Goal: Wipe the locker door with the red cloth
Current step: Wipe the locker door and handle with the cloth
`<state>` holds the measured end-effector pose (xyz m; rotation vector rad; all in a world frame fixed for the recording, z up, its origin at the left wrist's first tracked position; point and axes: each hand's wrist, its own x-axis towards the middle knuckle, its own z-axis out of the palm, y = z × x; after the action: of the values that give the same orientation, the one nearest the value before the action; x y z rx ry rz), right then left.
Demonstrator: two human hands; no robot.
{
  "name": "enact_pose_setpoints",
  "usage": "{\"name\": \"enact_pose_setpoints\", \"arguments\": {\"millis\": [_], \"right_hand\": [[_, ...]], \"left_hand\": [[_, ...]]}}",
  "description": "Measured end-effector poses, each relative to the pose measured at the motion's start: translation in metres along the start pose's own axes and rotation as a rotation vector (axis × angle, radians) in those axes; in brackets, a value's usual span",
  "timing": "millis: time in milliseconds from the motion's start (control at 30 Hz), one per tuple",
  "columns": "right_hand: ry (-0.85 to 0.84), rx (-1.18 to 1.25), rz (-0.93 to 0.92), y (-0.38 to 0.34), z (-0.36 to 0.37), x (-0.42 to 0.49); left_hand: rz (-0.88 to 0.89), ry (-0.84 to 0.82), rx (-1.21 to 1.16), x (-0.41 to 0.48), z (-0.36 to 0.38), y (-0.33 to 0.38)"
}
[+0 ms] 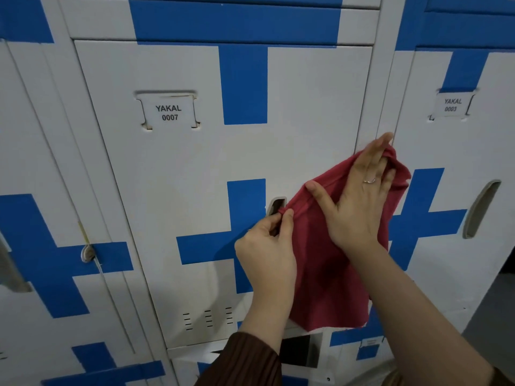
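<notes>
The red cloth [328, 268] hangs in front of the white locker door [178, 168], on its right side, by the dark handle slot [277, 206]. The left hand [264, 252] pinches the cloth's top edge between thumb and finger. The right hand [359, 199] lies flat on the cloth, fingers straight, spread and pointing up. Blue tape [245, 84] crosses the door, and a label [168, 112] says YAKAL 0007.

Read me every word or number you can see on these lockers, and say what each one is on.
"YAKAL 0007": name card on the middle locker door.
"YAKAL 0003": second name card on the right-hand locker door, slightly blurred.
Too blurred to read: small tag on a lower locker, below the red cloth.
</notes>
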<state>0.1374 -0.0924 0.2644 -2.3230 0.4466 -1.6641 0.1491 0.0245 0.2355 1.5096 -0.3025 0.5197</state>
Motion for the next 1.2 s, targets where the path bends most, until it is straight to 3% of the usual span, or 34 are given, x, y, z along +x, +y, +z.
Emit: {"name": "enact_pose_setpoints", "arguments": {"millis": [100,267,533,767,933,1200], "right_hand": [[0.07,0.082,-0.057,0.001,-0.002,0.008],[0.336,0.317,-0.104,0.033,-0.003,0.002],[0.456,0.155,-0.12,0.037,-0.001,-0.003],[0.455,-0.057,-0.008,0.03,0.006,-0.017],[0.298,0.169,0.032,0.013,0.012,-0.019],[0.215,0.15,0.08,0.014,0.01,-0.005]], "left_hand": [[-0.016,0.014,-0.044,0.002,0.001,0.003],[-0.022,0.017,-0.078,0.005,0.004,0.002],[0.014,0.056,-0.079,0.005,0.01,0.003],[0.096,0.094,-0.073,0.004,0.01,-0.003],[0.059,0.094,-0.085,-0.003,0.008,-0.01],[0.06,0.11,-0.135,0.006,0.012,-0.005]]}}
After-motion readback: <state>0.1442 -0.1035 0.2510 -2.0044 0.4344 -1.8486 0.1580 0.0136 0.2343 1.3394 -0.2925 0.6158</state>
